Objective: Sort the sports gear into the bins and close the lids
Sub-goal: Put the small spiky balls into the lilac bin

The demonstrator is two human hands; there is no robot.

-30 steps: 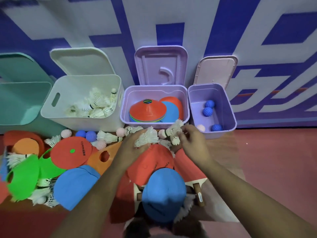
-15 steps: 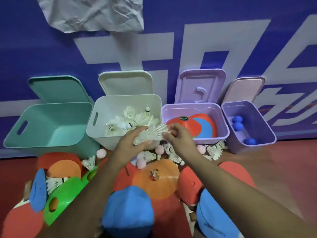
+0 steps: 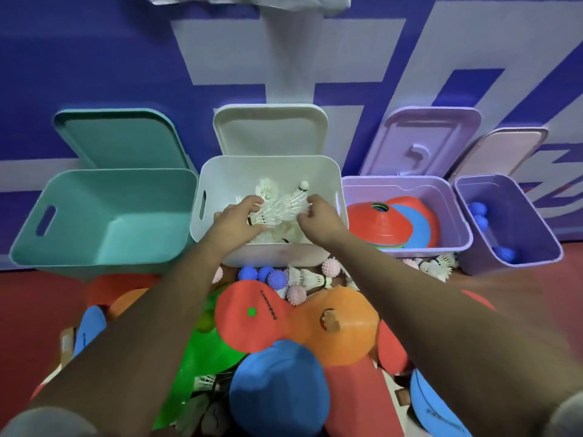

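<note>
Here the left hand is gripping a bunch of shuttlecocks over the white bin, near its front edge. The right hand is pinching the bunch's other end with curled fingers. More are lying inside the bin. The lids are standing open. Cones, balls and loose shuttlecocks are lying on the floor by the bins' front walls.
</note>
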